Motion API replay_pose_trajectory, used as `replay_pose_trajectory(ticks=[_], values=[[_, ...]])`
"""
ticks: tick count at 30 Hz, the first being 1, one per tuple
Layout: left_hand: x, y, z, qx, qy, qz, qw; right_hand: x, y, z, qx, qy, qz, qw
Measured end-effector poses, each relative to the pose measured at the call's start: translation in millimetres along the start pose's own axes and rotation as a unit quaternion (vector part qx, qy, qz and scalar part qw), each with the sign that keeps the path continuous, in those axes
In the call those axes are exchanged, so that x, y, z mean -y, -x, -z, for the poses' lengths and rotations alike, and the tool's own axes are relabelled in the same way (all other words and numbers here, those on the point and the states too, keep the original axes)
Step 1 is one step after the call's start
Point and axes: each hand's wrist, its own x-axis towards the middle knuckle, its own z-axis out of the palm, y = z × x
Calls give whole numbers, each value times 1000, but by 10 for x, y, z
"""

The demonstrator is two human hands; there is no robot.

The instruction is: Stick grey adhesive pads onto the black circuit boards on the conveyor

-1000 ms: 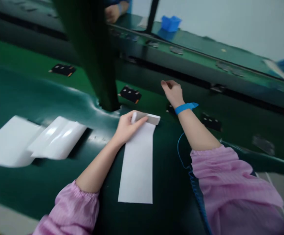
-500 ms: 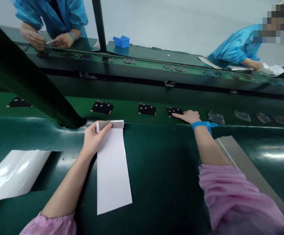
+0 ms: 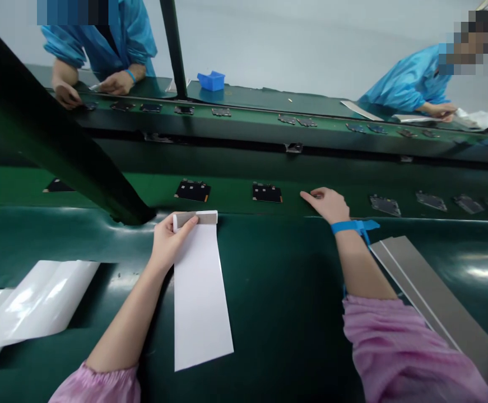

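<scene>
My left hand (image 3: pixel 168 240) is closed on the top of a long white sheet (image 3: pixel 201 302), whose upper end is folded over and shows a grey strip. My thumb presses on that fold, and the sheet hangs down toward me over the green bench. On the green belt my right hand (image 3: pixel 331 206) has its fingers bent together, a blue wrist strap behind it. A small dark bit shows between thumb and fingers, but what it belongs to is hidden. Left of this hand lies a flat black board (image 3: pixel 266 193) with small pale squares; another black board (image 3: pixel 192 191) is farther left.
Grey boards (image 3: pixel 384 205) lie on the belt at right. Glossy white sheets (image 3: pixel 42 302) rest at left, long grey sheets (image 3: pixel 428 291) under my right arm. A dark post (image 3: pixel 79 145) slants across the left. Two co-workers in blue sleeves (image 3: pixel 407 84) work beyond, near a blue bin (image 3: pixel 211 81).
Boards on the belt have shifted right in view, and the view itself has moved slightly. The black board my right fingertip touched no longer shows clearly; that hand's fingers have curled in.
</scene>
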Motion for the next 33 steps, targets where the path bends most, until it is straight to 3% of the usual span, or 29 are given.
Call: replay_pose_trajectory(ticks=[6, 11, 13, 17, 18, 22, 29, 33], values=[[-12, 9, 1, -1, -5, -2, 1000, 579, 70, -396, 82, -17, -76, 994], [8, 5, 4, 7, 11, -16, 1000, 664, -61, -430, 85, -99, -99, 987], [4, 5, 7, 11, 17, -17, 1000, 671, -58, -344, 41, -127, -74, 988], [-3, 11, 11, 18, 23, -19, 999, 726, 72, -205, -114, -96, -9, 989], [-2, 13, 10, 17, 22, -21, 999, 747, 112, -204, -103, -68, 2, 992], [21, 24, 7, 14, 30, -29, 999, 925, 261, -349, 81, 15, 16, 996], [68, 22, 21, 37, 48, -32, 998, 1568, 548, -768, 116, 13, 122, 986], [81, 15, 21, 41, 48, -43, 997, 1661, 510, -886, 139, -53, 159, 976]])
